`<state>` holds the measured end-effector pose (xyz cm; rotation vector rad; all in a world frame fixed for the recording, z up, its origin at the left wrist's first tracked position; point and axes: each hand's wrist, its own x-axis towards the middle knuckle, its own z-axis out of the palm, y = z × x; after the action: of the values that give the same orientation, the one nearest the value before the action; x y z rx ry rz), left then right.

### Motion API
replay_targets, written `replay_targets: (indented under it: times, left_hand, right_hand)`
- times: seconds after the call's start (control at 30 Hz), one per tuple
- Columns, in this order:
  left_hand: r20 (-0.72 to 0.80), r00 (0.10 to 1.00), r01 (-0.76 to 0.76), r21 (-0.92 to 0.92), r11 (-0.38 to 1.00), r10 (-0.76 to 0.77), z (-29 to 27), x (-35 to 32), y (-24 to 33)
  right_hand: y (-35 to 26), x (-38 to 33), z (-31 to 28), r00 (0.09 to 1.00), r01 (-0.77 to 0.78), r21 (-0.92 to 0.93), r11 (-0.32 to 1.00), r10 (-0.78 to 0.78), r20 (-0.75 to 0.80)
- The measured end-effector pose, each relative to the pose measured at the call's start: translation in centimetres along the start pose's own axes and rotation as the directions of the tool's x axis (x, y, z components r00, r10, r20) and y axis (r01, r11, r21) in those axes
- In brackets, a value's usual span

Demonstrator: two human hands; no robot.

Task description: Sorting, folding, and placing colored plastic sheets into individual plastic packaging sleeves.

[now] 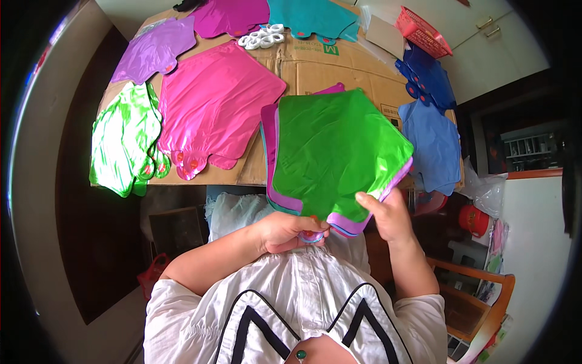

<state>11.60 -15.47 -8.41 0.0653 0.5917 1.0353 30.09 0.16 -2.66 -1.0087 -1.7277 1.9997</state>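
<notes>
The left hand (292, 232) is pinching a green-topped foil-balloon stack (336, 151) at its near end; the right hand (391, 216) is gripping its edge.

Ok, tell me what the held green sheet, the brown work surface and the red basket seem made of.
Green sheet: probably thin plastic or foil film, glossy; it wrinkles and shines. Brown work surface: likely cardboard, matte, with a fold line. Red basket: seemingly moulded plastic, fairly smooth, given its regular holes.

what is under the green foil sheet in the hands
Under the green foil sheet, edges of a lilac sheet, a purple sheet and a teal sheet show. Their middles, and any sheets between, are covered.
</notes>
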Motion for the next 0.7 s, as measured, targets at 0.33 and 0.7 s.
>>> replay_targets:
  times: [0.33, 0.7]
  left_hand:
    - [0.081, 0.994, 0.077, -0.126, 0.989, -0.067, -0.8, 0.0, 0.4]
    - [-0.121, 0.993, -0.017, -0.033, 0.999, 0.012, 1.1, -0.4, 1.4]
  right_hand:
    - [-1.1, 1.3, 1.0, 0.996, 0.001, 0.112, 0.994, -0.011, 0.09]
    - [-0.8, 1.4, 1.3, 0.998, 0.035, 0.056, 0.998, -0.038, 0.05]
